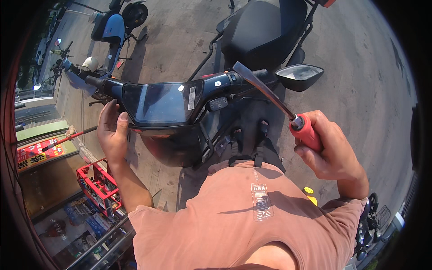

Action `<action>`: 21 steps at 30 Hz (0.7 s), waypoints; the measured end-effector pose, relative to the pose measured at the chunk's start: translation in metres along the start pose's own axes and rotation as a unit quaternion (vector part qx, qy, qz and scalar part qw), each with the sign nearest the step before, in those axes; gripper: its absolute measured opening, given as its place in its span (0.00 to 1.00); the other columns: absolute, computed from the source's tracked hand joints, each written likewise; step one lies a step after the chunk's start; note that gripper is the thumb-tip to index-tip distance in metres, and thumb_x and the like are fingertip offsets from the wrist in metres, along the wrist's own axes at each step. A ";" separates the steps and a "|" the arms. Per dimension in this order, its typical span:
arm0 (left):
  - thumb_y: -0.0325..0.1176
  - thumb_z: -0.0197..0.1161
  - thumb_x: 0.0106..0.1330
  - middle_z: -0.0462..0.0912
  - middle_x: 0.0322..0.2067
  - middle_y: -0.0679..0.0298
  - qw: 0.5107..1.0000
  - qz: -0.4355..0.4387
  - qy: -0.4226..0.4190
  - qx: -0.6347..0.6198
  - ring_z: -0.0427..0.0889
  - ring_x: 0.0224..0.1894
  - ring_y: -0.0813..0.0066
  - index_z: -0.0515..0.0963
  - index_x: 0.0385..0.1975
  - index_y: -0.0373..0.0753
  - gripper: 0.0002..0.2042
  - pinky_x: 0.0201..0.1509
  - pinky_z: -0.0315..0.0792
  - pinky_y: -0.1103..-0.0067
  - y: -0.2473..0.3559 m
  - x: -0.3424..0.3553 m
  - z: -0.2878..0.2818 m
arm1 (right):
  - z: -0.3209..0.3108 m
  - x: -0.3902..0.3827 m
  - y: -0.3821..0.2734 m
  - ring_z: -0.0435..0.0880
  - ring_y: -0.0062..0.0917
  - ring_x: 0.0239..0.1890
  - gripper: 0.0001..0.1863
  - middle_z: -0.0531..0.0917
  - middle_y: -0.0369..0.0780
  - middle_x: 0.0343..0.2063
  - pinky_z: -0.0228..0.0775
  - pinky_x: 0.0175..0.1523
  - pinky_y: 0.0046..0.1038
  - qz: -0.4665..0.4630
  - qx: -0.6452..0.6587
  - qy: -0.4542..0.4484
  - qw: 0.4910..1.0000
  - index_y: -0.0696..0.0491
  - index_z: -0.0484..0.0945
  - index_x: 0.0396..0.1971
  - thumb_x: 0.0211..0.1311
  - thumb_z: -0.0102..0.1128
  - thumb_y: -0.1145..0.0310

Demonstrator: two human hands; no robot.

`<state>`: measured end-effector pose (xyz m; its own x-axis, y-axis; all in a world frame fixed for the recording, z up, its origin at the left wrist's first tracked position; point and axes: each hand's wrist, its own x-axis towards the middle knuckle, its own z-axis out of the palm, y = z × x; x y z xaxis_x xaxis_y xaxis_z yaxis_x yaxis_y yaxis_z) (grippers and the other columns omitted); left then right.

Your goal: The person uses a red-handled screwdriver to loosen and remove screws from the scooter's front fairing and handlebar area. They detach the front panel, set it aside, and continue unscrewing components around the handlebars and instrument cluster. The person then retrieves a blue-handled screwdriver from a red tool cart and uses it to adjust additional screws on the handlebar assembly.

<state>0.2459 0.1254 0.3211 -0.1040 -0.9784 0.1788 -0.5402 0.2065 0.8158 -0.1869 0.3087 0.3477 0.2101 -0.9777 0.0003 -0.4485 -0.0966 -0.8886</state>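
My right hand (330, 144) is wrapped round the red handle of a pry bar (265, 92) with a long metal shaft and a curved, flat tip. The tip points up and left, over the right end of an electric scooter's handlebar as seen from above. My left hand (112, 130) is beside the left edge of the scooter's dark glossy dash panel (159, 103), fingers extended and thumb apart. Whether its fingertips touch the panel I cannot tell. The scooter's black seat (261, 31) is at the top, and a side mirror (300, 76) stands right of the handlebar.
At the lower left stands a red crate (96, 186) with tools or bottles, next to a glass display case (49, 180) with packaged goods. A blue scooter (110, 31) is parked at the upper left. Concrete paving (360, 58) lies on the right.
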 end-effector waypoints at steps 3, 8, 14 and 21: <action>0.32 0.63 0.70 0.79 0.55 0.54 0.995 -0.074 0.062 0.029 0.77 0.56 0.70 0.73 0.58 0.27 0.20 0.62 0.69 0.76 -0.017 -0.004 -0.015 | -0.048 0.063 0.003 0.83 0.43 0.44 0.45 0.78 0.49 0.51 0.74 0.51 0.38 -0.114 -0.162 -0.054 0.979 0.48 0.60 0.70 0.47 0.59 0.86; 0.37 0.63 0.69 0.84 0.46 0.55 0.979 -0.135 0.056 0.144 0.82 0.48 0.73 0.77 0.52 0.26 0.20 0.55 0.73 0.79 -0.023 0.008 -0.013 | -0.043 0.189 0.048 0.84 0.37 0.34 0.13 0.77 0.47 0.44 0.75 0.35 0.33 -0.219 -0.339 -0.132 0.906 0.49 0.85 0.46 0.62 0.61 0.73; 0.47 0.67 0.61 0.86 0.42 0.47 0.935 -0.233 0.009 0.268 0.86 0.47 0.62 0.79 0.50 0.24 0.28 0.54 0.74 0.73 -0.033 0.017 0.006 | 0.034 0.252 0.091 0.83 0.43 0.40 0.30 0.77 0.49 0.45 0.76 0.45 0.39 -0.200 -0.334 -0.287 0.876 0.51 0.83 0.45 0.46 0.74 0.45; 0.45 0.71 0.55 0.86 0.40 0.45 0.905 -0.281 0.002 0.320 0.86 0.44 0.61 0.79 0.49 0.23 0.31 0.52 0.76 0.72 -0.026 0.029 0.008 | 0.062 0.261 0.104 0.82 0.43 0.43 0.32 0.75 0.50 0.49 0.77 0.45 0.37 -0.173 -0.331 -0.349 0.860 0.52 0.83 0.44 0.44 0.74 0.43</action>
<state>0.2502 0.0912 0.3012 0.3398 -0.9264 -0.1620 -0.8801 -0.3740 0.2925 -0.1244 0.0550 0.2271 0.7961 -0.5422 -0.2687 -0.6025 -0.6694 -0.4345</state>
